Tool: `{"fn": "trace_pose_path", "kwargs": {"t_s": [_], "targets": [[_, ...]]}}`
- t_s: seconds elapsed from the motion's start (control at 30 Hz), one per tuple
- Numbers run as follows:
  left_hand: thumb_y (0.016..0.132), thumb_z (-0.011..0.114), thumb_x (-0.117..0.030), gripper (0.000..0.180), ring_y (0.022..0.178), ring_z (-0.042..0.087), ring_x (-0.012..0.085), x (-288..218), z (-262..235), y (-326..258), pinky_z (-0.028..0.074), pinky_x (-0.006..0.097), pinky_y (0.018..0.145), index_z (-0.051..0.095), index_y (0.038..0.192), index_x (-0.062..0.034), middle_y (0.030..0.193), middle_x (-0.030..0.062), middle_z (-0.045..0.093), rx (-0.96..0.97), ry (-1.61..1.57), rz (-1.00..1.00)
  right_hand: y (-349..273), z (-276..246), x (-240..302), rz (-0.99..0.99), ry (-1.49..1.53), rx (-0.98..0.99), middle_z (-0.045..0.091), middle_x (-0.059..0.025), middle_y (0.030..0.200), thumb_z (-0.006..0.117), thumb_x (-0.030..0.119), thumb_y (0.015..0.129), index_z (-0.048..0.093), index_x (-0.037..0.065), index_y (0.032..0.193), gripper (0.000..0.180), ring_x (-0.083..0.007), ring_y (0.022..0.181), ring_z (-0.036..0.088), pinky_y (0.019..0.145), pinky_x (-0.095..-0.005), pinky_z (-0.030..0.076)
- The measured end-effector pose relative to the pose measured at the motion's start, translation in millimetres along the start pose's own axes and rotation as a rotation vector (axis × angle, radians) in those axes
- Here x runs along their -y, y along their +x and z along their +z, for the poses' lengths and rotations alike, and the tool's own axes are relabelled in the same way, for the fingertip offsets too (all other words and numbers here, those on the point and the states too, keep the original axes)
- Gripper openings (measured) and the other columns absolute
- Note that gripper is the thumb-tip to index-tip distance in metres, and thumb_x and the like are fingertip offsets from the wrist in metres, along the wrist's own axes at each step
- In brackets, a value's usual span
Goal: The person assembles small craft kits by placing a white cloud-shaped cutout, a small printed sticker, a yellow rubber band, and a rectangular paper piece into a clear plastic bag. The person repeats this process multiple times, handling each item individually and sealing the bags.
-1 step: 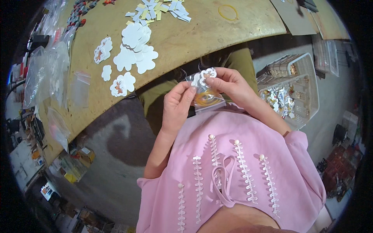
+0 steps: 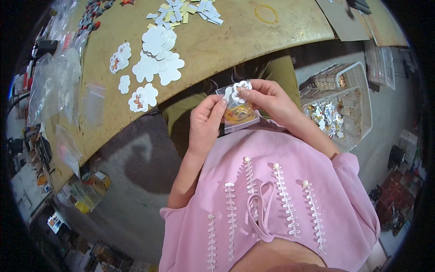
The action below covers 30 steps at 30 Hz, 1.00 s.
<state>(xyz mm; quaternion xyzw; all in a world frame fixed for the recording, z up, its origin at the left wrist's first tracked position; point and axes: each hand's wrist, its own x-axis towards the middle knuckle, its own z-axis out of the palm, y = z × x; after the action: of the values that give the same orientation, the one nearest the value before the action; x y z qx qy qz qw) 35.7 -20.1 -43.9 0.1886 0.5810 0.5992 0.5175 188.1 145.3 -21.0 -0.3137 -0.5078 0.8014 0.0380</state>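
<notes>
Two hands (image 2: pixel 206 120) (image 2: pixel 274 100), angled inward, pinching a clear bag (image 2: pixel 240 115)

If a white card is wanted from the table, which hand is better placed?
Probably the left hand: it lies nearer the white scalloped cards than the right hand does, though both hold the clear bag.

On my feed, a tan table (image 2: pixel 226 45) carries a pile of white cloud-shaped cards (image 2: pixel 158 41). Around that pile I see pale strips (image 2: pixel 209 12) just beyond, printed cards (image 2: pixel 120 59) left, a yellow loop (image 2: pixel 266 23) well right.
</notes>
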Motion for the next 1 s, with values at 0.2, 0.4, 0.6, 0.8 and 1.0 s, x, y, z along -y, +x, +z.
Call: {"fn": "trace_pose_path", "kwargs": {"t_s": [0.2,0.4,0.6,0.8,1.0], "targets": [[0.111,0.060,-0.017,0.018,0.085,0.062,0.0012,2,7,-1,0.053,0.020,0.074,0.069,0.111,-0.0022,0.099,-0.0037,0.070,-0.005,-0.167,0.026,-4,-1,-5,0.029,0.135,-0.006,0.075,-0.0047,0.102,0.060,0.037,0.110,0.074,0.001,0.117,0.039,-0.0129,0.091,0.071,0.076,-0.0292,0.062],[0.112,0.057,-0.015,0.016,0.089,0.065,0.0029,-4,11,-4,0.055,0.021,0.078,0.066,0.115,-0.0012,0.102,-0.0013,0.071,-0.010,-0.298,0.034,-11,0,-2,0.042,0.292,0.030,0.074,-0.0063,0.107,0.056,0.039,0.112,0.073,0.001,0.115,0.042,-0.0143,0.094,0.070,0.078,-0.0295,0.062],[0.108,0.061,-0.007,0.015,0.091,0.067,0.0053,-6,11,-9,0.055,0.022,0.078,0.063,0.121,0.0009,0.107,0.0030,0.073,-0.039,-0.109,0.111,-15,5,5,0.040,0.294,0.037,0.074,-0.0037,0.103,0.059,0.035,0.111,0.074,0.002,0.114,0.036,-0.0099,0.089,0.069,0.076,-0.0250,0.058],[0.101,0.062,0.006,0.038,0.101,0.069,0.0120,-32,28,-21,0.056,0.025,0.089,0.053,0.137,0.0044,0.121,0.0133,0.073,-0.002,-0.095,0.214,-9,-1,-6,0.030,0.474,0.076,0.075,-0.0013,0.099,0.065,0.026,0.109,0.076,0.004,0.111,0.024,-0.0052,0.081,0.066,0.070,-0.0227,0.054],[0.086,0.080,0.001,0.068,0.107,0.067,0.0136,-30,23,-20,0.055,0.027,0.092,0.049,0.147,0.0006,0.134,0.0113,0.066,0.094,0.050,0.305,-11,6,4,0.087,0.605,0.023,0.076,-0.0036,0.101,0.063,0.027,0.110,0.074,0.005,0.110,0.025,-0.0118,0.092,0.072,0.080,-0.0301,0.060]]}}
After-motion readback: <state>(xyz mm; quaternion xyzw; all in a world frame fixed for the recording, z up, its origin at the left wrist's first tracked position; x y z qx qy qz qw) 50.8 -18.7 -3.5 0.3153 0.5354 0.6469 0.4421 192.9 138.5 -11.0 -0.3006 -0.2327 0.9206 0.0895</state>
